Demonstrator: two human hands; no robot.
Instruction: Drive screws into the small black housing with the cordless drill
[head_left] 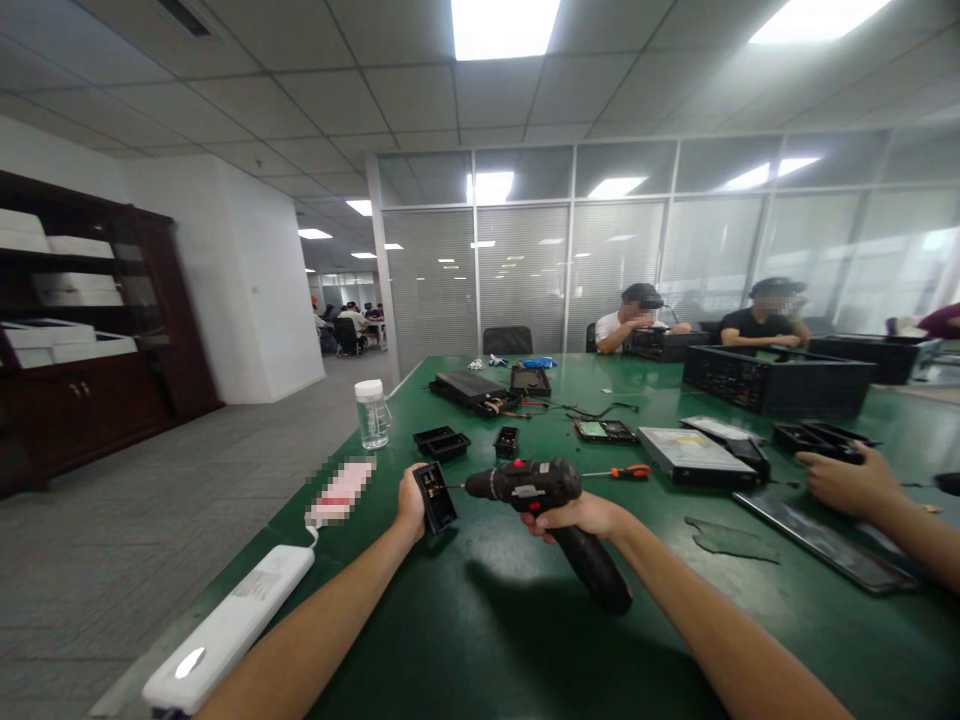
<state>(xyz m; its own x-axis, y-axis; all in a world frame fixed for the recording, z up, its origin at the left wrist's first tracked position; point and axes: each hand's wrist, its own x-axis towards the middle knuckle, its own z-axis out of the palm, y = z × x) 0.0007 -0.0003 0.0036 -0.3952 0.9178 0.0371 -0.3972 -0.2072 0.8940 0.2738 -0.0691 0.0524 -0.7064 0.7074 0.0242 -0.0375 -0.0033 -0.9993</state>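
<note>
The person holds a black cordless drill (525, 484) above the green worktop (480, 665), and the grip of the right hand (570, 517) is wrapped firmly around its handle. The thin bit of the drill points to the left, towards a black box (436, 497), which stands tilted just beside the tip; whether the bit touches it, one cannot tell. The grip of the left hand (410, 505) is pinching this box at its outer side. Just beyond the drill lie a pair of other black boxes (442, 442) and one single black tray (507, 441). Close to the right of the drill, there is a screwdriver (631, 472) with an orange and black handle; farther beyond it lies a green circuit board (604, 430). A flat metal drive (696, 455) rests to the right of the drill, and a piece of glass (731, 540) lies nearer than this drive. Well to the right of the drill, the hand of a co-worker (855, 482) is at a black part (821, 438). To the left of the drill stand a clear bottle (372, 418) and a white power strip (232, 625).
</note>
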